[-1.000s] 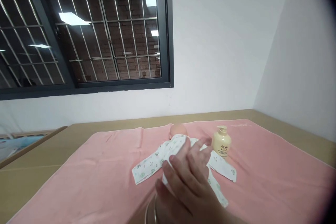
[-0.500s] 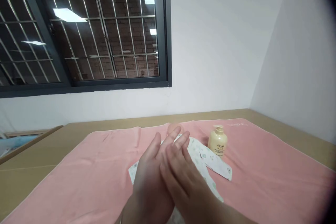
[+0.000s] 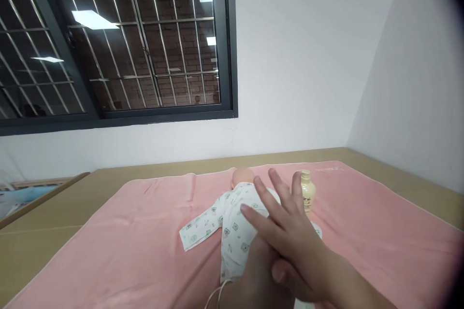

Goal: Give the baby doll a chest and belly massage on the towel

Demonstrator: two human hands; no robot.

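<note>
My right hand (image 3: 295,236) lies across my left hand, its fingers spread apart and pointing up and away. Beneath it, my left hand (image 3: 259,263) is mostly covered, so its fingers are hidden. Two thin light bands (image 3: 217,294) circle the left wrist. Just beyond both hands lies a baby doll (image 3: 242,176) in a white printed long-sleeved top (image 3: 235,224), one sleeve stretched out to the left. My hands cover part of its body and its other sleeve. Behind my right fingertips stands a cream-yellow pump bottle (image 3: 307,190), partly hidden.
A pink blanket (image 3: 145,241) covers the tan padded surface (image 3: 39,251), which has a raised border at the back. White walls (image 3: 297,58) rise behind and to the right. A dark-framed window with metal bars (image 3: 163,48) is at the upper left.
My hands, earlier palm against palm in front of the doll, have shifted right. My right hand now lies over the left with fingers spread. More of the doll's top and left sleeve shows.
</note>
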